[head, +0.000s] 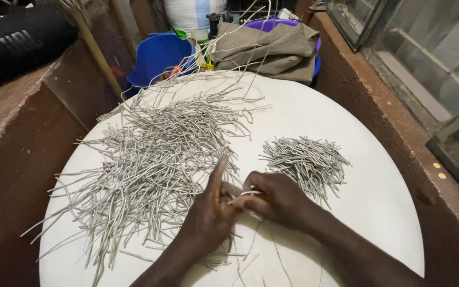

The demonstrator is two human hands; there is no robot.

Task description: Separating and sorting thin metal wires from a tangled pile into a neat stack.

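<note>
My left hand point(208, 212) and right hand point(277, 199) meet fingertip to fingertip, both grips pinched shut. My left index finger sticks up; my forearms angle inward.

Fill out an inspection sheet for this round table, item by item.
Surface: round white table, mostly covered on its left half.
Job's things: big loose heap of grey wire pieces on the left; smaller tidy pile on the right; one bent piece between both hands.
Clutter: stray wires near the front edge.
Grippers: left hand and right hand meet at the table's middle, both pinching the bent piece.
Cables: nothing seen.
Surroundings: folded grey cloth, blue tub, black speaker, brown walls, window frame on the right.
</note>
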